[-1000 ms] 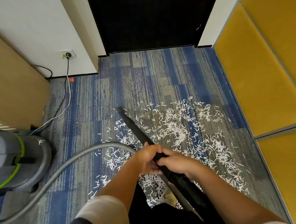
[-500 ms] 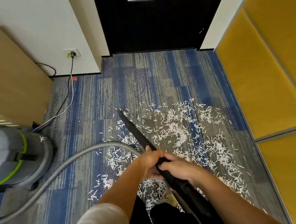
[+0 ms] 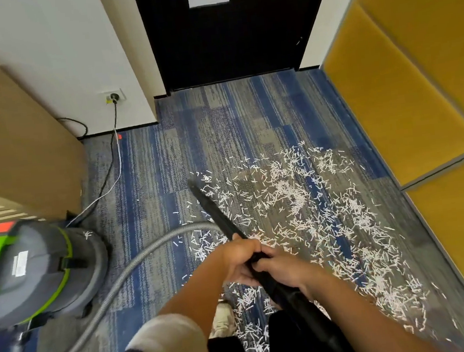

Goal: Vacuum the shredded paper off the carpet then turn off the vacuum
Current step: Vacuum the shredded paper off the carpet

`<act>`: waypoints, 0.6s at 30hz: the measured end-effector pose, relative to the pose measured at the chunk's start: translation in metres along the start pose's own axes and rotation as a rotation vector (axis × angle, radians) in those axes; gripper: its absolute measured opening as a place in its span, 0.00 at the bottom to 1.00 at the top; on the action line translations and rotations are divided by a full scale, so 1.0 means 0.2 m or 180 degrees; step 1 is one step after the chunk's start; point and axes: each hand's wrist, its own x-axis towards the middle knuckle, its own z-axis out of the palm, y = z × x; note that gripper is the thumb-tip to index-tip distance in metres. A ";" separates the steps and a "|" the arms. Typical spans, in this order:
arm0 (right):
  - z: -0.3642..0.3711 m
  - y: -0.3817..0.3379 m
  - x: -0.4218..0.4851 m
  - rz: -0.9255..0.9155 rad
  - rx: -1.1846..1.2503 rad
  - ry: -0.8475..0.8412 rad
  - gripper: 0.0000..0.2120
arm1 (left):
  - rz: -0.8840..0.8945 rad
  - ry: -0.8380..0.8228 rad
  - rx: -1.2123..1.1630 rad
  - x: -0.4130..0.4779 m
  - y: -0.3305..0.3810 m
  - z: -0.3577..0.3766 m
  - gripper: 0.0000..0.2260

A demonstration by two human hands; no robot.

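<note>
While angled low toward the carpet (image 3: 221, 137), wand (image 3: 214, 212) gripped mid-length by left hand (image 3: 241, 258) and right hand (image 3: 286, 270), fingers curled round it, close together for steering. Tip at left edge of shredded paper (image 3: 300, 206), scattered mainly rightward.

both arms extended forward and down, forearms bare. left hand (image 3: 241, 258) and right hand (image 3: 285, 270) meet, fingers curled round the wand (image 3: 214, 212), left ahead.

Both hands, left hand (image 3: 241, 258) and right hand (image 3: 285, 269), grip the black wand (image 3: 214, 209) above paper (image 3: 299, 203) on the carpet (image 3: 219, 125), vacuum (image 3: 32, 271) at left.
</note>
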 end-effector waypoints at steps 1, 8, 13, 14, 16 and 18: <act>0.03 0.01 -0.01 0.0051 0.0072 0.0047 0.20 | -0.0013 -0.0004 0.0039 -0.01 -0.02 -0.01 0.12; 0.12 0.05 -0.07 0.0098 0.0363 0.0251 0.16 | -0.0037 -0.0075 0.0074 -0.02 -0.08 0.00 0.15; 0.09 0.08 -0.11 0.0104 0.0417 0.0389 0.16 | 0.0040 -0.0197 0.0042 -0.03 -0.05 0.06 0.08; 0.09 0.08 -0.11 0.0128 0.0436 0.0397 0.16 | 0.0036 -0.0204 0.0068 -0.04 -0.06 0.07 0.07; 0.08 0.08 -0.12 0.0124 0.0516 0.0395 0.16 | 0.0021 -0.0220 0.0099 -0.02 -0.06 0.08 0.11; 0.08 0.07 -0.12 0.0107 0.0495 0.0390 0.17 | 0.0024 -0.0212 0.0106 -0.03 -0.06 0.07 0.07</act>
